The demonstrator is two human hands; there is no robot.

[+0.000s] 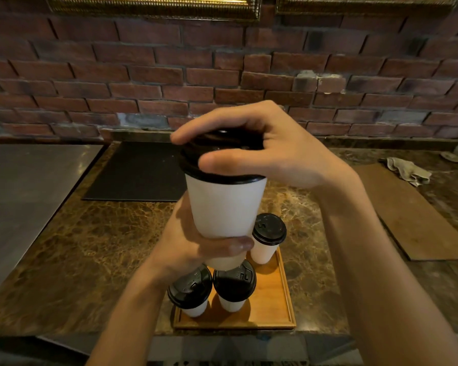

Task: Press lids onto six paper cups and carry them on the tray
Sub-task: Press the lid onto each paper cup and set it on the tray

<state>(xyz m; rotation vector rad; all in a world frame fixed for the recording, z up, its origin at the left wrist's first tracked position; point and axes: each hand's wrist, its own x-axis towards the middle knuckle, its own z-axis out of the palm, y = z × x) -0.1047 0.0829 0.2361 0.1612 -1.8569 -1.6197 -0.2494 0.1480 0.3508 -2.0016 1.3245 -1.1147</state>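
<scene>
Head view, only one available. Tabletop (90,247) was brown veined marble, glossy, backed by a red brick wall (143,83) with two gilt frame edges (154,6) along the top. Black mat (138,173) lay at the back, just left of centre; a grey metal sheet (24,186) lay flush on the far left. To the right lay a flat brown board (413,215), and beyond it a crumpled pale cloth (407,171) near a small dish, too blurred to identify.

Wooden tray (275,299), rectangular with a low rim, sat near the front edge of the tabletop. Three lidded cups (234,285) stood on it: two side by side at the front left, one farther back on the right. All were white paper with black domed plastic lids. The raised arms and held cup blocked the tray's rear left part.

Held cup (226,207), white paper, tapered, was up above the tray, close to the camera. Left hand (188,244) wrapped its lower part, grip closed around it with the thumb across the front. Black lid (220,157) sat on its rim. Right hand (270,151) arched over the lid, fingers along the far edge and thumb on the near edge, grip pressing on the lid.
</scene>
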